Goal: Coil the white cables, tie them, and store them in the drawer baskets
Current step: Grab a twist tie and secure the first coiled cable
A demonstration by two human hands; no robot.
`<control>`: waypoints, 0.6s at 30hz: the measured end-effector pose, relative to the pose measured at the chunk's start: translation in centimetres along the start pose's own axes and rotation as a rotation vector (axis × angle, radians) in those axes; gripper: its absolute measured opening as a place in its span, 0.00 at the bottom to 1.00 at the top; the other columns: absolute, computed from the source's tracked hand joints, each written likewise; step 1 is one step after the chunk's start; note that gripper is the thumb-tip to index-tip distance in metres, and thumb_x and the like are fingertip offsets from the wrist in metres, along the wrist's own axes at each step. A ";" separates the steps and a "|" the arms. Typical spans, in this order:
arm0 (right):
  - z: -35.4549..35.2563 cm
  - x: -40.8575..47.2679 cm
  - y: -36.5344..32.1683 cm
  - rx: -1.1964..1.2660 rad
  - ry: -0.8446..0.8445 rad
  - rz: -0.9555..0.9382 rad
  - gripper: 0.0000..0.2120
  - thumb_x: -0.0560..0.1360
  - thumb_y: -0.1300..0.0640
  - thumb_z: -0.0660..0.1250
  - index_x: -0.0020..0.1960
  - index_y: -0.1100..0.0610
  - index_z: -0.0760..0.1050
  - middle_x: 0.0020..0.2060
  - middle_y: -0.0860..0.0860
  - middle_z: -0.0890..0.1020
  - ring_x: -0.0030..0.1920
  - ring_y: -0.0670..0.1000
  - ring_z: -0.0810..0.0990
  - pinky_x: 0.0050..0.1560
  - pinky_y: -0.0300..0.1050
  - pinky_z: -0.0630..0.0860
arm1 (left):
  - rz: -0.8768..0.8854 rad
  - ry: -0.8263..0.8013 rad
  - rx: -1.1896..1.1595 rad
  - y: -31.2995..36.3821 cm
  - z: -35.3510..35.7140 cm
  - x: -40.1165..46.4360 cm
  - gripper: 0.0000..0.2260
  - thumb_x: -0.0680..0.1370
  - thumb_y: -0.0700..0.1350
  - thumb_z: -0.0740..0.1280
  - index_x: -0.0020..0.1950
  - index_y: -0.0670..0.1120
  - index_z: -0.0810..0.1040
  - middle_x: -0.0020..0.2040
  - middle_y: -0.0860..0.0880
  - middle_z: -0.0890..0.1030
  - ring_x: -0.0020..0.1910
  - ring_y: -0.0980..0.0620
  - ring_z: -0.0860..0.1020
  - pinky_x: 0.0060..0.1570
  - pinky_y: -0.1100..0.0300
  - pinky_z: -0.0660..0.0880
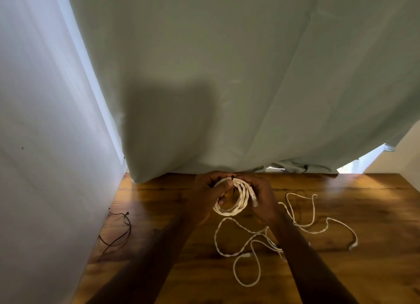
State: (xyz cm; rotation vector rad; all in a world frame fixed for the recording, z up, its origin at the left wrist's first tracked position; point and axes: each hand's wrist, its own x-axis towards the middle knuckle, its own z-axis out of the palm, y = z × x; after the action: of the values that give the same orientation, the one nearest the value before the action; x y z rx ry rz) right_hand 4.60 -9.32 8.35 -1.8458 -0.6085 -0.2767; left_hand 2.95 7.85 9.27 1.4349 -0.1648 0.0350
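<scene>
A white cable wound into a coil [236, 203] is held above the wooden table [172, 269] near its far edge. My left hand [208, 194] grips the coil's left side, thumb and fingers curled round the strands. My right hand [261, 197] holds the right side, with a plug end lying against its fingers. A small dark tie tip [233, 178] shows at the coil's top between the hands. Loose white cables [250, 247] sprawl in loops on the table under my right forearm and out to the right. No drawer baskets are in view.
Thin dark ties [120, 233] lie near the table's left edge by the white wall [45, 167]. A pale green curtain [227, 76] hangs behind the table's far edge. Bare wood lies at the front left of the table.
</scene>
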 end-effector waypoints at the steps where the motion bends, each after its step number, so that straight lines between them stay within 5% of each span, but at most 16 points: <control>1: -0.1 -0.1 -0.1 0.010 -0.014 0.036 0.09 0.73 0.61 0.73 0.54 0.59 0.84 0.46 0.50 0.87 0.48 0.50 0.86 0.48 0.44 0.80 | 0.002 -0.012 0.047 -0.2 -0.1 0.0 0.07 0.76 0.36 0.71 0.49 0.46 0.85 0.34 0.42 0.82 0.26 0.48 0.75 0.28 0.60 0.72; 5: -0.1 -0.2 -0.8 0.024 -0.057 0.121 0.08 0.73 0.64 0.74 0.51 0.56 0.85 0.43 0.51 0.87 0.45 0.51 0.86 0.45 0.47 0.82 | -0.023 -0.015 0.163 -0.6 -0.1 0.4 0.07 0.76 0.37 0.71 0.53 0.43 0.83 0.42 0.42 0.84 0.28 0.56 0.78 0.29 0.62 0.73; 8: -0.5 -0.5 -1.4 0.102 -0.111 0.238 0.09 0.75 0.64 0.72 0.49 0.52 0.86 0.42 0.50 0.88 0.44 0.50 0.86 0.46 0.44 0.81 | -0.043 -0.008 0.141 -0.8 0.1 0.4 0.07 0.77 0.36 0.69 0.54 0.42 0.82 0.43 0.40 0.84 0.32 0.51 0.79 0.31 0.60 0.74; 11: -1.2 -1.4 -0.5 -0.015 -0.221 0.389 0.10 0.75 0.67 0.71 0.47 0.54 0.86 0.41 0.50 0.88 0.45 0.52 0.86 0.51 0.57 0.83 | -0.071 -0.003 0.114 -1.1 0.4 0.3 0.07 0.78 0.36 0.68 0.54 0.44 0.82 0.46 0.42 0.84 0.39 0.48 0.81 0.34 0.57 0.76; 13: -1.7 -2.1 0.1 -0.047 -0.048 0.479 0.12 0.76 0.66 0.69 0.49 0.50 0.85 0.44 0.48 0.87 0.47 0.49 0.86 0.53 0.60 0.82 | -0.090 0.022 0.109 -1.1 0.2 0.6 0.07 0.78 0.37 0.68 0.53 0.44 0.83 0.47 0.45 0.85 0.43 0.50 0.83 0.34 0.58 0.77; 16: -2.5 -2.2 -1.5 0.006 0.339 0.391 0.07 0.80 0.57 0.67 0.51 0.49 0.83 0.43 0.47 0.86 0.43 0.48 0.83 0.46 0.51 0.82 | -0.119 0.049 0.135 -1.4 -0.1 1.0 0.06 0.78 0.37 0.69 0.51 0.45 0.83 0.48 0.46 0.84 0.41 0.52 0.83 0.31 0.60 0.76; 18: -2.6 -2.0 -3.3 -0.076 0.295 0.215 0.04 0.79 0.56 0.69 0.50 0.51 0.83 0.40 0.46 0.85 0.41 0.47 0.82 0.44 0.43 0.79 | -0.153 0.044 0.132 -1.8 -0.1 1.1 0.05 0.78 0.37 0.69 0.52 0.44 0.82 0.45 0.45 0.82 0.37 0.53 0.80 0.28 0.60 0.74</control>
State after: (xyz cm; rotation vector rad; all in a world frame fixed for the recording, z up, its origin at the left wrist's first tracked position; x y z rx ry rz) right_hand 1.40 -11.46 11.04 -1.8791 -0.1966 -0.4238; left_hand 4.26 7.59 7.66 1.5740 -0.0166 -0.0492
